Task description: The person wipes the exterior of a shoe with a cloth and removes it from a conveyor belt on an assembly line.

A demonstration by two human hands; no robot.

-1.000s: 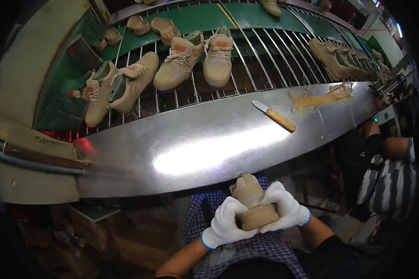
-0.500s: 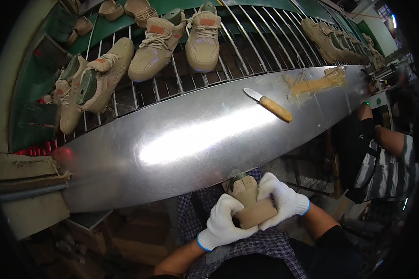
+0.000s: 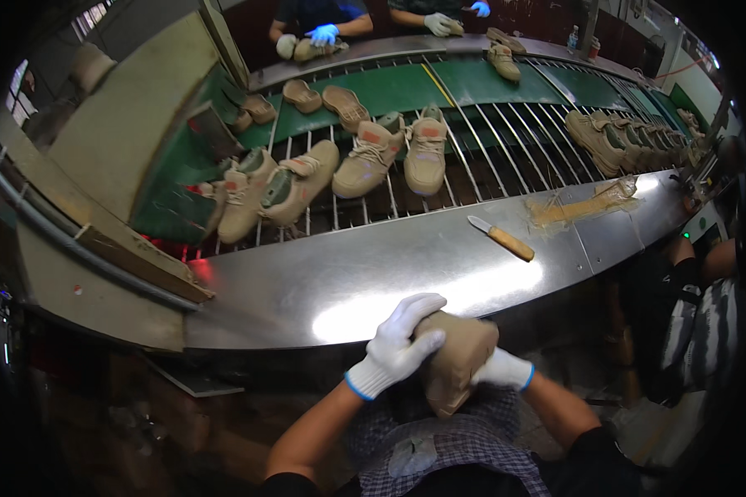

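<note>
Between my two white-gloved hands is a beige shoe, held in front of my checked apron at the near edge of the metal bench. Its sole side appears turned toward me, slightly blurred. My left hand is wrapped round the shoe's left side, with the thumb across it. On the lower right side, my right hand grips the shoe, its fingers partly hidden behind it. Beyond the hands lies a knife with a wooden handle, its blade pointing left.
The metal bench top borders a roller conveyor. Several beige laced shoes stand on it, with loose soles behind. More shoes line up at right. Brown tape covers part of the bench. Co-workers' gloved hands are across.
My view has tilted up, bringing the co-workers across the conveyor into sight. The shoe has been turned over in my hands and raised, and both hands have shifted their grip on it.
</note>
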